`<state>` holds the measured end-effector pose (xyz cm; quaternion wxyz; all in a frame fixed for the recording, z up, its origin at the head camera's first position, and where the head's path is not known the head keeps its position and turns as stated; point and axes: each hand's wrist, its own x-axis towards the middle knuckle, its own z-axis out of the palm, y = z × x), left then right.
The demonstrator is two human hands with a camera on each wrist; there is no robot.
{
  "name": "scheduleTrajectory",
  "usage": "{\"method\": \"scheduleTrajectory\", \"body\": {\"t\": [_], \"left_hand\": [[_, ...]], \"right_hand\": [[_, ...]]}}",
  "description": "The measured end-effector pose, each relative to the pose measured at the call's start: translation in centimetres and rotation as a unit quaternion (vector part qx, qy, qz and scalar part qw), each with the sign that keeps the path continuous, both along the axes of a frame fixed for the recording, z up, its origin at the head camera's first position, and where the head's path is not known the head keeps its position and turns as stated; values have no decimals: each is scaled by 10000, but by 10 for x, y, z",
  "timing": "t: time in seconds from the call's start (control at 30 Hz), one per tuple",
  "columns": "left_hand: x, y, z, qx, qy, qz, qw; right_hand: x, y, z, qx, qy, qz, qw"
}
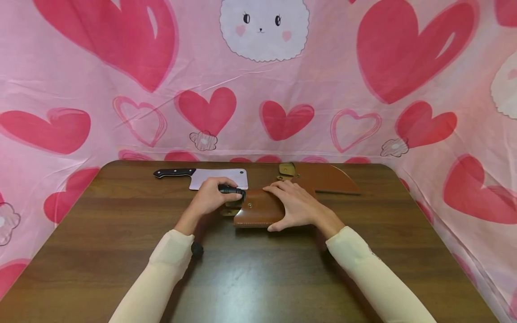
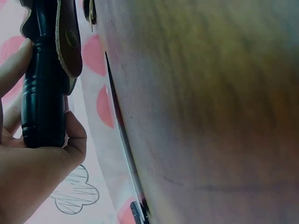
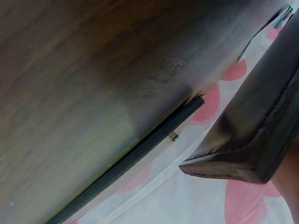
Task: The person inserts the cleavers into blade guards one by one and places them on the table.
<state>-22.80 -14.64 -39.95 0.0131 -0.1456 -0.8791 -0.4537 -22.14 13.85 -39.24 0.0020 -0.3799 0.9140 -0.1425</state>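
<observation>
My left hand pinches a short black ridged handle between thumb and fingers. This handle comes out of the left end of a brown stitched leather sheath, and a strap with a metal snap lies along it in the left wrist view. Whatever blade the sheath holds is hidden. My right hand spans the sheath's right part, thumb at the near edge and fingers at the far edge. Seen from the right wrist, the sheath is held above the tabletop.
Behind my left hand lies a cleaver with a black riveted handle pointing left. A second, larger brown leather sheath lies flat behind my right hand. The wooden table ends at a pink heart-patterned cloth.
</observation>
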Motion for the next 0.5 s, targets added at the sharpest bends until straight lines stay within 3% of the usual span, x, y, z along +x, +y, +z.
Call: {"method": "scheduleTrajectory", "body": {"t": [0.23,0.5], "left_hand": [[-1,-2,-2,36,-65,-175,9998],[-1,0,-3,-369,-75,-95,9992]], "right_hand": [[-1,-1,-4,65,-150,-44,9999],[-2,-5,-6,93,-96,6,9999]]}}
